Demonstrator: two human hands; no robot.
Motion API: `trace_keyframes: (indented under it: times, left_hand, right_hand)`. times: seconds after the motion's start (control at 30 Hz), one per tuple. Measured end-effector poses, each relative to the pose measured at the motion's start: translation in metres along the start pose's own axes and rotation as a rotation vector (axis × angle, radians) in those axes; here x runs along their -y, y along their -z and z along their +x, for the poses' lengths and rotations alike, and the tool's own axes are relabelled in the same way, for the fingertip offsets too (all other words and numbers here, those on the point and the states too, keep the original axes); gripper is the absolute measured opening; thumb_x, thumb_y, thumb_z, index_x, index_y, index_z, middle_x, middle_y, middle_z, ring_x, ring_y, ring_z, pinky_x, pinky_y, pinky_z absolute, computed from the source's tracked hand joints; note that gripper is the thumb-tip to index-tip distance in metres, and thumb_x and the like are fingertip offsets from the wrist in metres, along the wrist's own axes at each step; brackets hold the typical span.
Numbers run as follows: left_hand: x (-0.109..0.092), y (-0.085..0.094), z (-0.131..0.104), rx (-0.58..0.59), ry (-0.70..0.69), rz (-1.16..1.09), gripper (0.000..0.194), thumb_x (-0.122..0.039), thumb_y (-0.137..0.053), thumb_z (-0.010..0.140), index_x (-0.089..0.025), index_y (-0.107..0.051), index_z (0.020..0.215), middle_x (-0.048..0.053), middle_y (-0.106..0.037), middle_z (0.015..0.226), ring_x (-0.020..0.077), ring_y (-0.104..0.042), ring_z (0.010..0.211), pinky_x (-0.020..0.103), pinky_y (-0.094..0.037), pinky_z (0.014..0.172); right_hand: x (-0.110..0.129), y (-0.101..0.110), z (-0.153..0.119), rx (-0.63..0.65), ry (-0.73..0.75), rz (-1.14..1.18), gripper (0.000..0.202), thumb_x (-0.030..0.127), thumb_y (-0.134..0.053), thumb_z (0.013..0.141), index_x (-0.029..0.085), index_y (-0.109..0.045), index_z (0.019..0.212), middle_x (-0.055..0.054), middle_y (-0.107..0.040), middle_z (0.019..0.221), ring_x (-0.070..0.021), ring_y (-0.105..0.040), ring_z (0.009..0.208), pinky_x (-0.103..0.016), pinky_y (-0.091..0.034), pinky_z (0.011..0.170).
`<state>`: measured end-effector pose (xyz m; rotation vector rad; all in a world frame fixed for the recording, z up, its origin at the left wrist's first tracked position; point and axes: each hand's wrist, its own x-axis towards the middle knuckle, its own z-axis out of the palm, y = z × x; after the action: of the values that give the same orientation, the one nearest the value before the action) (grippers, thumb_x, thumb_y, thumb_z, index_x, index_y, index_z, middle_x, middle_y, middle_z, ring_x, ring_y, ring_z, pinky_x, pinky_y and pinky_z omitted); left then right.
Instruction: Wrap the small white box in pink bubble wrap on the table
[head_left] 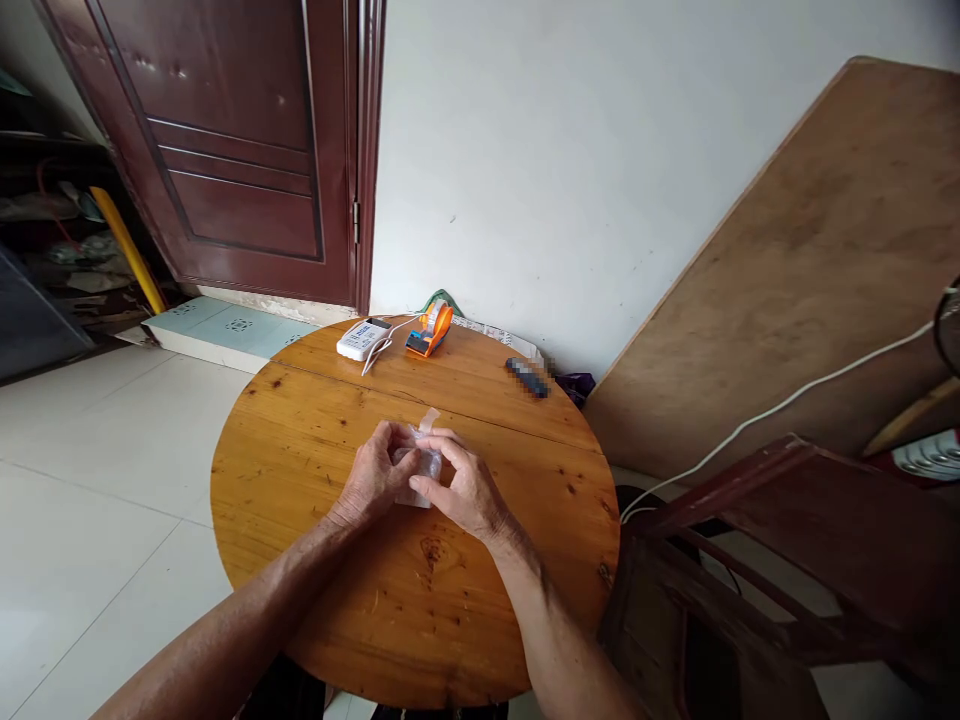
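One left hand point(375, 470) and one right hand point(465, 482), fingers partly curled, hold a translucent plastic packet point(427, 463) from opposite sides, probably for steadiness, near mid-desk point(420, 610). Beyond, a white device point(360, 340) and orange tape dispenser point(427, 332) sit toward the far edge, apparently leaving working room.

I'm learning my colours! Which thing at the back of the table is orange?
The tape dispenser, in the middle. The boxy device left of it is mainly white; the blurred long thing to its right is dark.
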<state>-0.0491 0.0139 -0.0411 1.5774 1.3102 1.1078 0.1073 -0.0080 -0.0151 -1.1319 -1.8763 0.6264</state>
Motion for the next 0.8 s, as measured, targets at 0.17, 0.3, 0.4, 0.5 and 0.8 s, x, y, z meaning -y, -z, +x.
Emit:
trace_keyframes:
  times: [0.17, 0.3, 0.4, 0.5, 0.8]
  left_hand:
    - [0.007, -0.003, 0.003, 0.007, 0.016, -0.102, 0.052, -0.030, -0.059, 0.073, -0.016, -0.047, 0.121, -0.001, -0.063, 0.081, 0.0142, -0.059, 0.070, 0.028, -0.049, 0.069]
    - [0.008, -0.001, 0.007, 0.065, 0.061, -0.209, 0.056, -0.035, -0.063, 0.071, -0.014, -0.049, 0.121, 0.000, -0.060, 0.080, 0.0140, -0.057, 0.068, 0.026, -0.047, 0.063]
    - [0.006, 0.002, 0.008, 0.150, 0.097, -0.370, 0.057, -0.036, -0.064, 0.071, -0.013, -0.049, 0.122, 0.003, -0.062, 0.089, 0.0159, -0.060, 0.076, 0.027, -0.049, 0.066]
    - [0.005, 0.003, 0.009, 0.202, 0.089, -0.458, 0.061, -0.029, -0.062, 0.071, -0.013, -0.045, 0.127, 0.006, -0.063, 0.097, 0.0183, -0.062, 0.086, 0.030, -0.051, 0.074]
    - [0.003, 0.001, 0.000, -0.025, -0.152, 0.027, 0.044, -0.032, -0.063, 0.077, -0.017, -0.057, 0.118, 0.008, -0.060, 0.105, 0.0191, -0.060, 0.091, 0.032, -0.051, 0.079]
  right_hand:
    - [0.000, -0.001, 0.000, 0.023, 0.058, -0.007, 0.039, 0.016, -0.073, 0.069, 0.022, -0.066, 0.107, -0.009, -0.065, 0.119, -0.0243, -0.058, 0.117, -0.038, -0.043, 0.104]
    - [-0.001, -0.002, 0.001, 0.008, 0.042, 0.029, 0.032, 0.020, -0.073, 0.072, 0.025, -0.067, 0.104, -0.007, -0.068, 0.113, -0.0225, -0.061, 0.112, -0.037, -0.045, 0.100]
    - [-0.005, 0.000, 0.002, -0.031, -0.046, 0.082, 0.027, 0.027, -0.075, 0.072, 0.024, -0.069, 0.098, -0.007, -0.069, 0.110, -0.0223, -0.063, 0.106, -0.036, -0.047, 0.096]
    - [-0.012, 0.005, 0.003, -0.017, -0.207, 0.177, 0.031, 0.034, -0.078, 0.070, 0.022, -0.071, 0.097, -0.007, -0.070, 0.113, -0.0232, -0.065, 0.103, -0.036, -0.049, 0.092]
    - [-0.030, 0.001, 0.006, -0.048, -0.469, 0.343, 0.045, 0.046, -0.075, 0.069, 0.019, -0.072, 0.105, -0.008, -0.074, 0.103, -0.0236, -0.068, 0.093, -0.036, -0.053, 0.082]
